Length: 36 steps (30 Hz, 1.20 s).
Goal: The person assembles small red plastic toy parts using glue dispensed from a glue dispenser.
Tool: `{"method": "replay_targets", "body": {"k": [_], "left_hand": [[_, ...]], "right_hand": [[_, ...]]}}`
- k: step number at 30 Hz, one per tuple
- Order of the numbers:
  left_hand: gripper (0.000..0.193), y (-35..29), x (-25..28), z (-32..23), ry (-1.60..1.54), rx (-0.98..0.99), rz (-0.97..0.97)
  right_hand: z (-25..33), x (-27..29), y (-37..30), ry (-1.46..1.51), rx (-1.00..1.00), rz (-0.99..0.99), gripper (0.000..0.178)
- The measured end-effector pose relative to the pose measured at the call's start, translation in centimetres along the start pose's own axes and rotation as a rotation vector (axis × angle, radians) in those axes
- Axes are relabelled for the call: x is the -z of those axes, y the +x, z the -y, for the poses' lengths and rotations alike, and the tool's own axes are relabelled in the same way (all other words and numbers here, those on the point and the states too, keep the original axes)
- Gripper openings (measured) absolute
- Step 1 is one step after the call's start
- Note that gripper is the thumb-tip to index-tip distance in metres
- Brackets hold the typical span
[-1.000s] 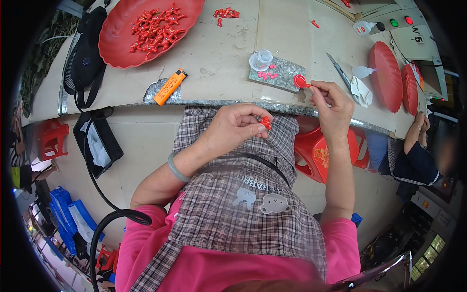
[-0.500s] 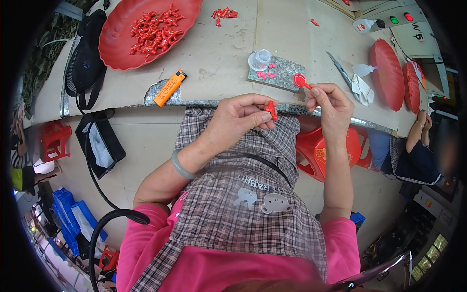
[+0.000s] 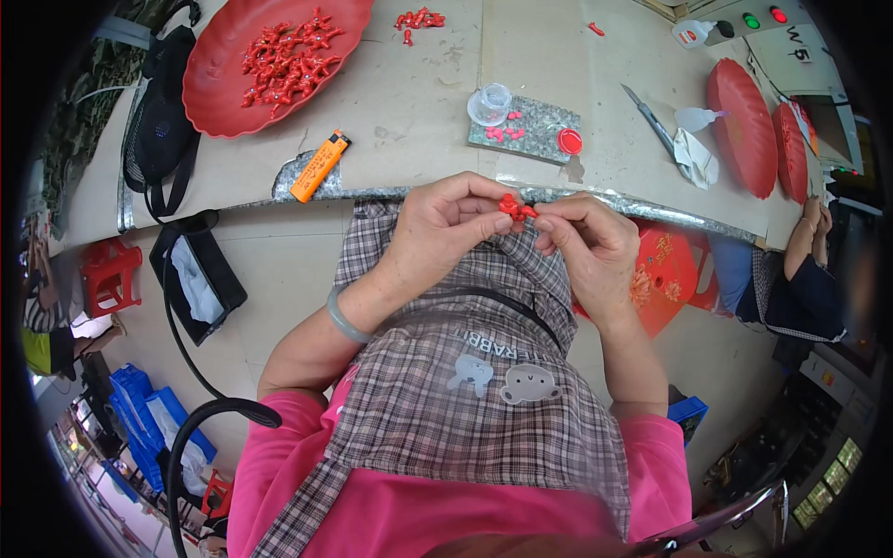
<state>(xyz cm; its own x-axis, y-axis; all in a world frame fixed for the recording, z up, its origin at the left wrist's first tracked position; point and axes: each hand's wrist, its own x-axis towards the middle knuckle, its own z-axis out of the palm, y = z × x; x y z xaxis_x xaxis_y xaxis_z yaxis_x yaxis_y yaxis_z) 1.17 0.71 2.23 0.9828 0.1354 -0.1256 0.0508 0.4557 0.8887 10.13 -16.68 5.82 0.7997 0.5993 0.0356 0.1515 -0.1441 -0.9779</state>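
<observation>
In front of my apron, at the table's front edge, my left hand [image 3: 453, 216] pinches a small glossy red figurine [image 3: 510, 206] between thumb and fingertips. My right hand [image 3: 595, 244] has come up against it from the right, its thumb and forefinger closed on a small red part [image 3: 528, 212] that touches the figurine. Fingertips partly cover both pieces. Just beyond, a grey speckled stone slab [image 3: 535, 121] carries a clear plastic cup [image 3: 490, 104], several pink bits [image 3: 507, 135] and a round red cap [image 3: 569, 141].
A large red scalloped tray [image 3: 209, 102] holds many red figurines; a few more [image 3: 420, 20] lie beside it. An orange lighter [image 3: 319, 167] rests near the front edge. To the right are a craft knife [image 3: 656, 121], a white tissue [image 3: 696, 158], a small bottle [image 3: 698, 118] and another red tray [image 3: 739, 130].
My right hand has moved left and down from the round red cap, bringing the small red part to the figurine. My left hand has stayed nearly in place.
</observation>
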Motion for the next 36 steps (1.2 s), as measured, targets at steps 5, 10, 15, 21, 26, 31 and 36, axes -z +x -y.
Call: {"method": "replay_targets", "body": {"k": [5, 10, 15, 21, 26, 31, 36], "left_hand": [[0.023, -0.1, 0.0, 0.0, 0.148, 0.009, -0.002], [0.02, -0.1, -0.1, 0.2, 0.287, -0.09, -0.007], [0.018, -0.1, -0.4, -0.4, 0.569, -0.28, -0.017], [0.02, -0.1, -0.1, -0.2, 0.844, -0.52, -0.039], [0.02, -0.2, 0.1, -0.2, 0.863, -0.55, -0.027], [0.019, -0.3, 0.2, 0.1, 0.859, -0.53, -0.023], [0.02, -0.5, 0.2, 0.3, 0.856, -0.49, -0.023]], "right_hand": [[0.1, -0.2, 0.0, -0.126, 0.058, 0.014, 0.007], [0.0, -0.3, -0.1, -0.169, 0.082, 0.016, 0.008], [-0.5, -0.1, -0.2, -0.345, 0.222, 0.022, 0.01], [-1.5, -0.4, 0.0, -0.389, 0.398, 0.049, 0.016], [-1.8, -0.6, 0.0, -0.357, 0.423, 0.069, 0.017], [-2.2, -0.8, -0.2, -0.331, 0.417, 0.088, 0.012], [-2.6, -0.9, -0.5, -0.301, 0.375, 0.095, 0.012]]}}
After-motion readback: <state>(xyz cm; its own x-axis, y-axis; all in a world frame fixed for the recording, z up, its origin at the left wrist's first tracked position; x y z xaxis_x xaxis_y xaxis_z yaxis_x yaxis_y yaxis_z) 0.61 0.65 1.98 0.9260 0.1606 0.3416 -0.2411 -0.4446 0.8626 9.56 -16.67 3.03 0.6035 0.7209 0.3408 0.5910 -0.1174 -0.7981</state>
